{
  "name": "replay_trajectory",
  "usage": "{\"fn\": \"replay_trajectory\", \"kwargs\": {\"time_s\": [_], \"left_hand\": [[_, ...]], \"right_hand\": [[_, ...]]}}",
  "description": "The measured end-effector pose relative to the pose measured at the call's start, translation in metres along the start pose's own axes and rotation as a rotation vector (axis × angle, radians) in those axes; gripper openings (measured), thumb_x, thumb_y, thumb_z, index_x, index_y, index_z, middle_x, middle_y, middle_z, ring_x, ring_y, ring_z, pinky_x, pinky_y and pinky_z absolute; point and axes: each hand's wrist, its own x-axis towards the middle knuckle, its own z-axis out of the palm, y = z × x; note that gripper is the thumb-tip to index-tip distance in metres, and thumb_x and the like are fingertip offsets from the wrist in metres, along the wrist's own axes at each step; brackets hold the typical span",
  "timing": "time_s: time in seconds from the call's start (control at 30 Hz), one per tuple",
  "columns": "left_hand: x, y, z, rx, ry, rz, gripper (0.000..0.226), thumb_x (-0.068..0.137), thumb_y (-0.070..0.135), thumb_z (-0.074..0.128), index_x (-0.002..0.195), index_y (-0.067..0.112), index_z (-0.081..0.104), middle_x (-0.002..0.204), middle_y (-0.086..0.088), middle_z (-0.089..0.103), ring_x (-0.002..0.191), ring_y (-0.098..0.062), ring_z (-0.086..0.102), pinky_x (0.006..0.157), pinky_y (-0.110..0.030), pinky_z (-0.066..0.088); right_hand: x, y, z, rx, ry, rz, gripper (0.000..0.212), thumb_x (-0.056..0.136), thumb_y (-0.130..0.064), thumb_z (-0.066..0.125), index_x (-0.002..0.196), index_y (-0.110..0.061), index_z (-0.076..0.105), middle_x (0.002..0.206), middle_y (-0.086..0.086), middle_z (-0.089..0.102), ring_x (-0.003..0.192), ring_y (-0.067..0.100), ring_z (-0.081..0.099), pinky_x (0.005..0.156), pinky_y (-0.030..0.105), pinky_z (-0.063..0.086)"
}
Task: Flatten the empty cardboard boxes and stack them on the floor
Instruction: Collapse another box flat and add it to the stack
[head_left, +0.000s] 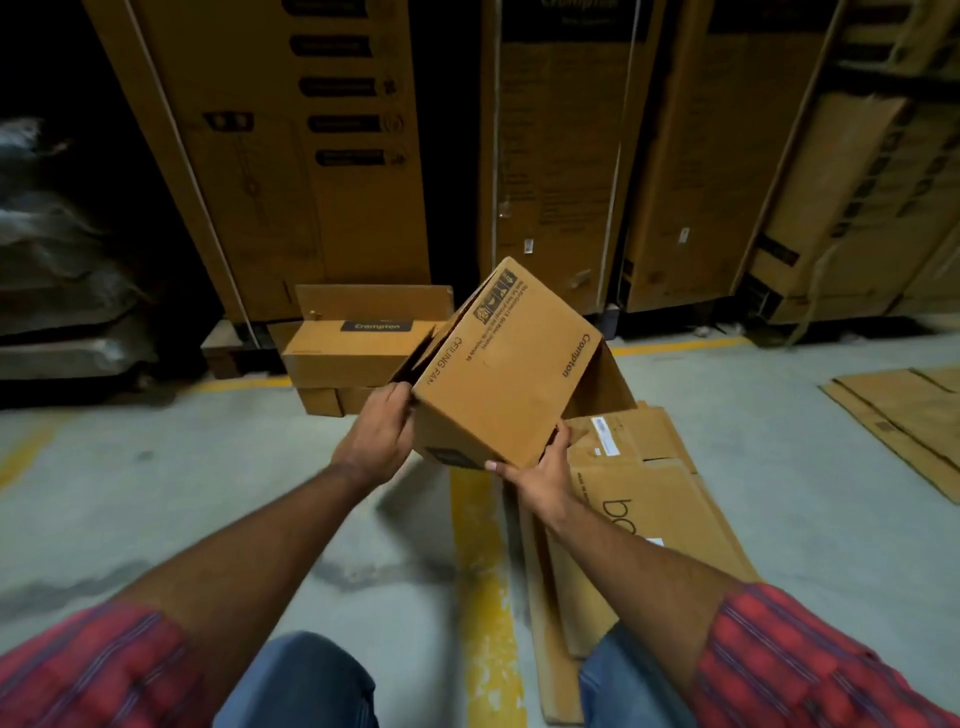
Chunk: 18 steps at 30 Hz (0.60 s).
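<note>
Flattened cardboard (649, 499) lies on the floor by our right knee, beside the yellow line (480, 571). We're holding the ceiling fan box (498, 374) tilted in the air above it (far end looks open): left hand (376, 439) curled round its left edge, right hand (540, 475) gripping the near corner. Behind it, another Crompton box (358, 353) sits on the floor in front of tall cartons (311, 156)
</note>
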Motion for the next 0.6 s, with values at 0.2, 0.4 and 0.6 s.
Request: {"fn": "replay_trajectory", "kwargs": {"time_s": [0.2, 0.4, 0.6], "left_hand": [[0.016, 0.043, -0.031, -0.348, -0.134, -0.219, 0.054, 0.102, 0.064, 0.048, 0.148, 0.035, 0.05, 0.14, 0.006, 0.063, 0.127, -0.021, 0.058, 0.106, -0.052, 0.05], [0.03, 0.077, -0.058, -0.728, -0.33, -0.504, 0.061, 0.104, 0.071, 0.028, 0.144, 0.032, 0.054, 0.129, 0.0, 0.064, 0.126, -0.029, 0.059, 0.107, -0.052, 0.045], [0.031, 0.072, -0.057, -0.872, -0.311, -0.664, 0.084, 0.102, 0.077, 0.012, 0.129, 0.023, 0.071, 0.116, -0.012, 0.079, 0.11, -0.027, 0.071, 0.082, -0.038, 0.049]], "right_hand": [[-0.003, -0.037, -0.02, -0.004, -0.028, -0.099, 0.13, 0.073, 0.003, 0.092, 0.165, -0.023, 0.003, 0.153, 0.001, 0.049, 0.147, 0.022, 0.043, 0.126, 0.05, 0.033], [-0.017, -0.048, -0.035, -0.09, -0.098, -0.182, 0.122, 0.078, 0.0, 0.09, 0.165, -0.024, 0.008, 0.126, -0.028, 0.05, 0.137, 0.01, 0.044, 0.12, 0.037, 0.036], [-0.027, -0.052, -0.045, -0.144, -0.135, -0.26, 0.122, 0.078, -0.006, 0.092, 0.166, -0.028, 0.011, 0.14, -0.019, 0.054, 0.14, 0.008, 0.047, 0.119, 0.035, 0.039]]}}
